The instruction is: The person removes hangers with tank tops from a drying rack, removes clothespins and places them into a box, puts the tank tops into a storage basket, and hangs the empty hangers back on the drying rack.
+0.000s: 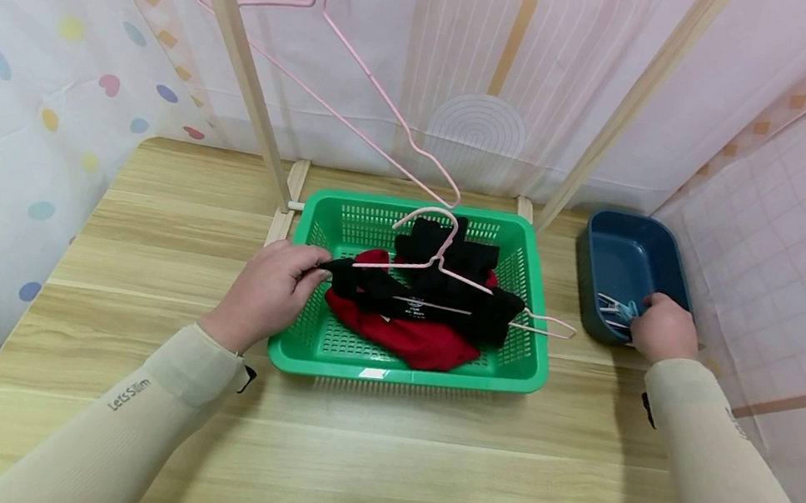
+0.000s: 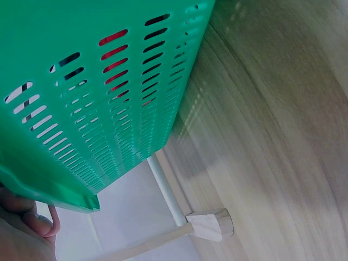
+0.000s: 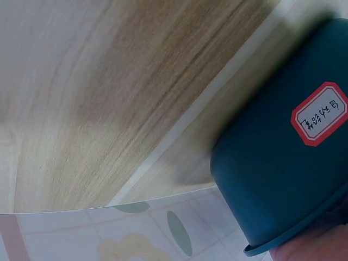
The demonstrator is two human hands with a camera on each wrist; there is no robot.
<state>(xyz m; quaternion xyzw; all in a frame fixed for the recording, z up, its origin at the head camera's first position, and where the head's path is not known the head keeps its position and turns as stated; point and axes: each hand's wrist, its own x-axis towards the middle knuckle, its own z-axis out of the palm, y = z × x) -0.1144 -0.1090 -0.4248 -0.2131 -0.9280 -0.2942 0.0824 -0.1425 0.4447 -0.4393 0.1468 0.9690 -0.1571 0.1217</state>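
Note:
My left hand (image 1: 271, 290) pinches one end of a black garment (image 1: 433, 316) with small white print, between thumb and forefinger. A pink hanger (image 1: 394, 265) runs along that garment, its hook tipped to the left, above a green basket (image 1: 406, 376). Over at the right, my right hand (image 1: 668, 328) reaches over the near edge of a dark blue bin (image 1: 629, 220). Its fingers are at a light blue clothespin (image 1: 625, 311) in the bin; whether they grip it is hidden. In the right wrist view, little of that hand shows below the bin.
Red cloth (image 1: 421, 346) and more black cloth (image 1: 415, 245) lie in the basket. Another pink hanger (image 1: 372, 76) hangs above, between two wooden posts (image 1: 242, 55). Patterned sheets (image 1: 37, 97) close in the wooden table (image 1: 384, 467) at the back and sides.

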